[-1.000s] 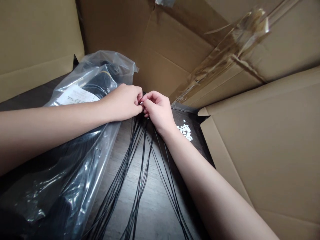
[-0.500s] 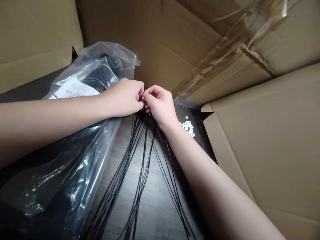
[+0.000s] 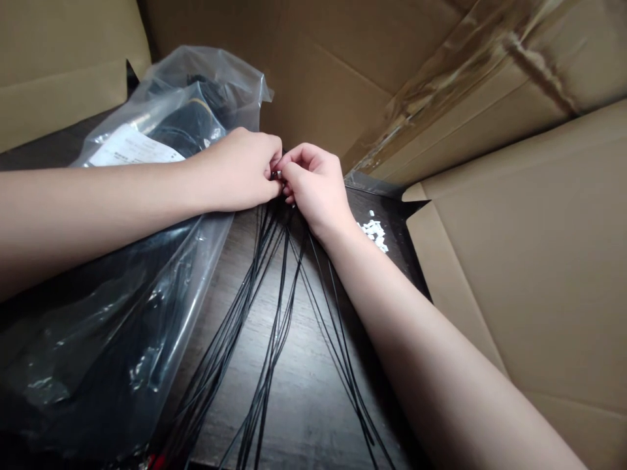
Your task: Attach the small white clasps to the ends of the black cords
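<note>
Small white piece (image 3: 279,174) pinched in the right hand (image 3: 319,186), left hand (image 3: 247,171) closed beside it, its hold hidden, black wires (image 3: 268,365) along the counter (image 3: 308,405), clear bag (image 3: 196,281) under the left forearm (image 3: 102,209), white bits (image 3: 375,232) partly hidden, cardboard (image 3: 529,228) crowding round.

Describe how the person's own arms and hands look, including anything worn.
The left hand and right hand are bare, without gloves. The tapering left forearm and right forearm show no sleeves, watch, bracelet or clear markings. No ring is visible, though some parts are hidden.
</note>
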The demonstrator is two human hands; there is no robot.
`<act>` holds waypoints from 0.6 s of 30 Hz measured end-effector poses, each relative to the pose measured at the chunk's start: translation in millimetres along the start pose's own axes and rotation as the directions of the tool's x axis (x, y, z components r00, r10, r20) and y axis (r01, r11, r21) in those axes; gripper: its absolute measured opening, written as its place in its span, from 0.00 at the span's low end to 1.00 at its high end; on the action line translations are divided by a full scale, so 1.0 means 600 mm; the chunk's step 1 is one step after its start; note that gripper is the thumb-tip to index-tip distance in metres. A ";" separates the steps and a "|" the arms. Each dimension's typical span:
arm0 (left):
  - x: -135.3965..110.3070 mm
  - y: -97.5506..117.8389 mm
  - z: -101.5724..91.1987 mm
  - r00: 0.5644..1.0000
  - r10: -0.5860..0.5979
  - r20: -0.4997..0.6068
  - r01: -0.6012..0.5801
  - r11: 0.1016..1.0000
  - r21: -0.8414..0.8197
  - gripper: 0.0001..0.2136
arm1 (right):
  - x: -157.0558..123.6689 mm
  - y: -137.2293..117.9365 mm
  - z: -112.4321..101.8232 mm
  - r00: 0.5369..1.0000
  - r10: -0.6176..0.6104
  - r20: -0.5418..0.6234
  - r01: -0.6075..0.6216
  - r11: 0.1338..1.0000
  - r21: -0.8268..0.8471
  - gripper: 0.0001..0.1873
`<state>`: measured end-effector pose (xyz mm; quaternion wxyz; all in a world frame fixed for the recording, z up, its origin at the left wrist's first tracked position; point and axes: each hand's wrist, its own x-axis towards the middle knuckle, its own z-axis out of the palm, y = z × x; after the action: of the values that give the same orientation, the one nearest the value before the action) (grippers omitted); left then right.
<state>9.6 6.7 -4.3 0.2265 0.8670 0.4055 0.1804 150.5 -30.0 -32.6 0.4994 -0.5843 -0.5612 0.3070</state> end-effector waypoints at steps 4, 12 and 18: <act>0.001 0.001 0.000 1.000 -0.013 0.006 0.013 1.000 0.024 0.10 | 0.000 -0.001 0.000 1.000 -0.004 -0.017 0.004 1.000 -0.027 0.06; 0.004 -0.002 0.000 1.000 -0.014 0.012 0.013 1.000 0.017 0.11 | 0.002 0.001 -0.001 0.999 -0.031 -0.021 0.030 0.999 -0.021 0.06; 0.002 -0.002 0.000 1.000 -0.006 0.007 0.006 1.000 0.006 0.09 | 0.001 -0.001 -0.001 1.000 -0.012 -0.019 0.012 1.000 -0.018 0.06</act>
<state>9.6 8.6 -4.6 0.2261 0.8669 0.4080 0.1757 150.7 -29.6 -31.8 0.5012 -0.5884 -0.5626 0.2932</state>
